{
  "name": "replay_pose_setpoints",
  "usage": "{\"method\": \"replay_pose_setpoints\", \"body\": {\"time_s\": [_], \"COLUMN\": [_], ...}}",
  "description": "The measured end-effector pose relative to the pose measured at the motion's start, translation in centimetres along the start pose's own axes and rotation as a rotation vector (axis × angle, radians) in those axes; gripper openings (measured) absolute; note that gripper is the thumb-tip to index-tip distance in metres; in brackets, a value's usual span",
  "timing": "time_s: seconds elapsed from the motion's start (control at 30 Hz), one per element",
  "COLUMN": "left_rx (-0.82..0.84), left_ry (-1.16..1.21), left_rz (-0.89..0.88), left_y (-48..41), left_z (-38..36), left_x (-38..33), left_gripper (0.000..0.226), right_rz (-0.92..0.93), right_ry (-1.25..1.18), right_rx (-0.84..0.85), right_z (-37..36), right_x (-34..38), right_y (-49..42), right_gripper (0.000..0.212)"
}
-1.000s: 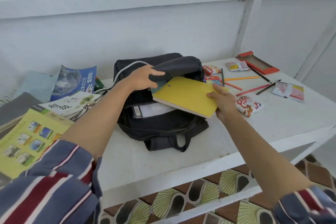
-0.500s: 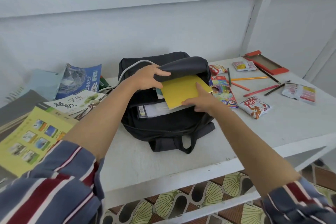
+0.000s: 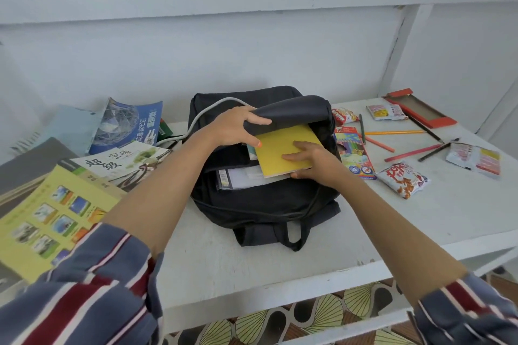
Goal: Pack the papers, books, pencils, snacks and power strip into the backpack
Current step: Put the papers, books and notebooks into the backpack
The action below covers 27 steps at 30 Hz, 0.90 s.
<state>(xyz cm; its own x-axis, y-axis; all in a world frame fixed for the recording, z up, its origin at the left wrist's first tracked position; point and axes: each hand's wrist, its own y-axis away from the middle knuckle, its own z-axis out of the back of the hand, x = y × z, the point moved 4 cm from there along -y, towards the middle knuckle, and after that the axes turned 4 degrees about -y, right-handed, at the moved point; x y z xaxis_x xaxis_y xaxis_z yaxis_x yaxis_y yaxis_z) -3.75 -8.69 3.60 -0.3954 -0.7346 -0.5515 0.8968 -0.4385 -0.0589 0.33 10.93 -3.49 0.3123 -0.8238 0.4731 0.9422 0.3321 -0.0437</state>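
White table (image 3: 420, 218): set against a pale wall, all items carried on it. Black backpack (image 3: 252, 204): laid flat at the table's middle, nearer the back edge than the front, its mouth turned toward the front edge and held agape. White papers (image 3: 246, 176) are seen already lodged inside. A white cable (image 3: 201, 115), judged to be the power strip's, runs across the bag's back left part. Loose books (image 3: 47, 218) and a grey folder (image 3: 33, 159) are heaped at the left edge, not yet packed. Yellow book (image 3: 283, 143): found partly inside the mouth, its far end hidden under the raised lip, its near end lying over the papers. Left hand (image 3: 232, 126): closed round the backpack's upper lip, thumb over the fabric and fingers beneath, the lip lifted clear. Right hand (image 3: 311, 159): fingers laid flat on the yellow cover, thumb tucked under the near edge, so the book is pinched. Toward the right edge, a coloured-pencil box (image 3: 354, 154) lies just beside the bag, several snack packets (image 3: 403, 179) are scattered, and loose pencils (image 3: 392, 133) are strewn between them. An orange tray (image 3: 420, 108) is noted near the back right corner. The step in hand is judged to be book-loading, with well under half the task done. Next, the yellow book needs to be slid fully under the lip and released, with the lip held high so no corner is snagged. The left-edge heap is then to be fetched.
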Motion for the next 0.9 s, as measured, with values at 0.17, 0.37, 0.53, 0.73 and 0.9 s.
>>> {"method": "replay_pose_setpoints", "body": {"time_s": [0.17,0.37,0.53,0.73,0.9], "left_rx": [-0.012,-0.004,0.003,0.012,0.045], "left_ry": [0.010,0.027,0.039,0.047,0.086], "left_rz": [0.007,-0.005,-0.009,-0.004,-0.003], "left_y": [0.1,-0.1,-0.3,-0.4,0.0], "left_z": [-0.1,0.3,0.3,0.2,-0.2], "left_x": [0.3,0.3,0.3,0.5,0.4], "left_gripper": [0.056,0.054,0.053,0.051,0.049], "right_rz": [0.027,0.070,0.075,0.059,0.066], "right_ry": [-0.066,-0.023,-0.002,0.020,0.035], "right_rx": [-0.032,-0.006,-0.078,-0.117,-0.154], "right_z": [0.1,0.2,-0.4,-0.6,-0.6], "right_x": [0.1,-0.1,0.1,-0.1,0.0], "right_y": [-2.2,-3.3,-4.1,-5.0,-4.7], "right_gripper": [0.048,0.045,0.040,0.039,0.041]}}
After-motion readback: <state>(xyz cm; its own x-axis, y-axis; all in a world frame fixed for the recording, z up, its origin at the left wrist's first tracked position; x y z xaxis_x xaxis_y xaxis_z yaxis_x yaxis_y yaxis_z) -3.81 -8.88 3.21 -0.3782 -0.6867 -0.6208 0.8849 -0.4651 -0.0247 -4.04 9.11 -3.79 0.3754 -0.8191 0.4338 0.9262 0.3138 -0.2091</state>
